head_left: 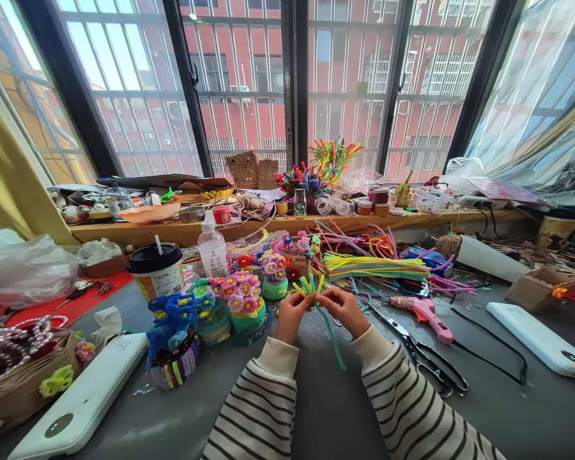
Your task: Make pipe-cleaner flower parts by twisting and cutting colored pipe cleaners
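Note:
Between my two hands is a small bunch of yellow and green pipe cleaners (pixel 309 283), their short ends fanned out above the fingers. One long green pipe cleaner (pixel 332 338) trails down from the bunch toward the table. My left hand (pixel 291 313) pinches the bunch from the left side. Thumb and fingers of my right hand (pixel 345 309) are closed on it from the right, close to the left fingertips. Just left of my left hand stand little pots of pipe-cleaner flowers, one with pink blooms (pixel 245 297), another with blue blooms (pixel 172 319).
Black-handled scissors (pixel 424 358) and a pink glue gun (pixel 426 313) with its cord lie right of my hands. Behind them is a stack of yellow and green pipe cleaners (pixel 374 267). A lidded cup (pixel 156 271), a clear bottle (pixel 212 249) and white power banks (pixel 539 335) stand or lie around.

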The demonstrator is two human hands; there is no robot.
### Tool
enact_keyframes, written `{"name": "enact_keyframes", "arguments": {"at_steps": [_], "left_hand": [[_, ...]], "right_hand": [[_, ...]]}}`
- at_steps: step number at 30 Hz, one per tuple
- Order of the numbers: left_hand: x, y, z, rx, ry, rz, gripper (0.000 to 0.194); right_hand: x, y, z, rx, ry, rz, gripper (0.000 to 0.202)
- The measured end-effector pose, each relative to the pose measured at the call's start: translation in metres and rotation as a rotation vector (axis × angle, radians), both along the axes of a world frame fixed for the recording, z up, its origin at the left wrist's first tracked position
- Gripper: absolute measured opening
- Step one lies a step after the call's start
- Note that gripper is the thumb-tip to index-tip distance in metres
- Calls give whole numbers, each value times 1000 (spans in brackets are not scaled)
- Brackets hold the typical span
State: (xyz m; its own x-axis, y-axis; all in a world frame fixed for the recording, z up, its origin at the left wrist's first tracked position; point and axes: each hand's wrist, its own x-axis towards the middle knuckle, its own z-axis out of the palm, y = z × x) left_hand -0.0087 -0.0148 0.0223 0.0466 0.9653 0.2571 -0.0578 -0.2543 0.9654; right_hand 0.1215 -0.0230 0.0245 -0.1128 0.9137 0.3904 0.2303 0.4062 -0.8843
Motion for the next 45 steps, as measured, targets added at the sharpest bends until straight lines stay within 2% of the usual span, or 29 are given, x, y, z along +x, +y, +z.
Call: {"name": "enact_keyframes", "arguments": {"at_steps": [5, 8, 12, 17, 21, 25, 28, 32, 36, 40, 45], "left_hand": [[2, -2, 2, -119, 23, -98, 25], [2, -2, 1, -165, -6, -100, 24], [1, -1, -1, -179, -111, -46, 23], [-1, 1, -3, -142, -215, 76, 23], [-3, 2, -2, -135, -303, 162, 22], [-5, 2, 1, -173, -407, 116, 20], [-5, 2, 1, -185, -349, 34, 20], [-1, 1, -2, -152, -64, -61, 23], [1, 0, -3, -61, 92, -54, 26], [1, -1, 0, -40, 101, -100, 30], [1, 0, 0, -57, -47, -7, 24]], "right_hand": [[4, 3, 2, -62, 201, -39, 23], [5, 4, 0, -78, 276, -35, 23], [6, 5, -1, -164, 363, 3, 22], [6, 4, -2, -355, 454, 60, 20], [3, 0, -6, -526, 497, 170, 18], [2, -3, -6, -618, 503, 283, 18], [6, -1, -3, -616, 500, 250, 23], [12, 5, -1, -512, 435, 80, 38], [11, 4, -3, -433, 227, 161, 31], [9, 2, -5, -427, 147, 190, 29], [10, 2, -7, -439, 173, 171, 28]]}}
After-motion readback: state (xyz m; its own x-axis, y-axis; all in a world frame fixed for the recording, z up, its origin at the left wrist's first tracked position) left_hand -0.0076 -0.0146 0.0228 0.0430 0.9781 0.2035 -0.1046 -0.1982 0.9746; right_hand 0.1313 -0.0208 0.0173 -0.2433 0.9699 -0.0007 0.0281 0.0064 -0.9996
